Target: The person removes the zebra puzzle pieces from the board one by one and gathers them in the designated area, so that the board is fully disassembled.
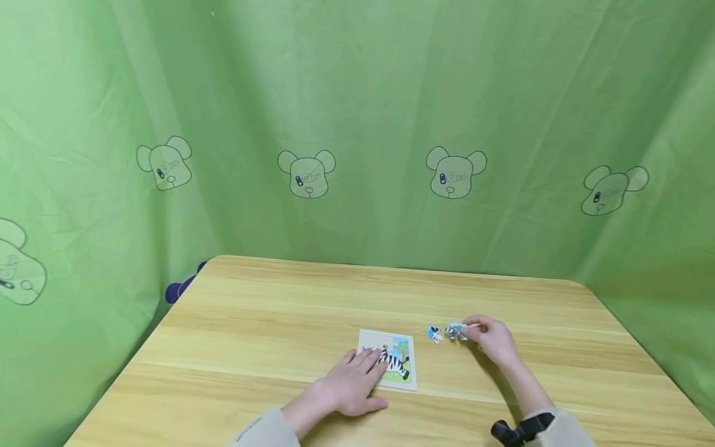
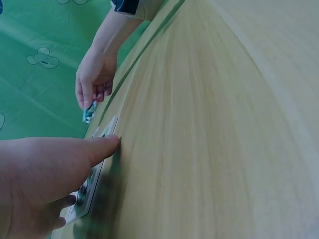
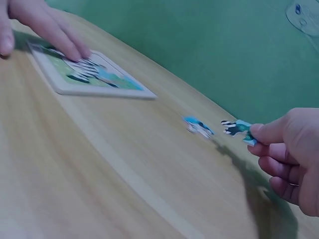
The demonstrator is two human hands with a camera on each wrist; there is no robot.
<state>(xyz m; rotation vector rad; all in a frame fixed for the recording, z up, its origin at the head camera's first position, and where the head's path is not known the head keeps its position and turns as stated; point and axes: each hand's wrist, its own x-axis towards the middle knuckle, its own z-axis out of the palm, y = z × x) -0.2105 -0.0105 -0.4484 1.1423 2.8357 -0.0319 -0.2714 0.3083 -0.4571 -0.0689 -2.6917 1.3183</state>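
A white-framed zebra jigsaw board [image 1: 414,367] lies flat on the wooden table, its zebra picture partly covered by my left hand [image 1: 353,380]. The fingers of that hand stretch over the board's left part, and the thumb lies apart from them towards the near side. To the right, my right hand [image 1: 493,340] pinches a jigsaw piece [image 3: 238,128] between thumb and finger, held just above the tabletop. It carries blue, green and black-and-white striped print. A second, loose jigsaw piece [image 1: 434,334], blue with white, lies between the board and my right hand.
The light wood table [image 1: 268,310] has rounded far corners. Green curtain [image 1: 368,93] with printed bear heads hangs behind it and on both sides. A dark purple object [image 1: 177,290] shows beyond the table's left edge. A black strap device [image 1: 522,429] sits at my right wrist.
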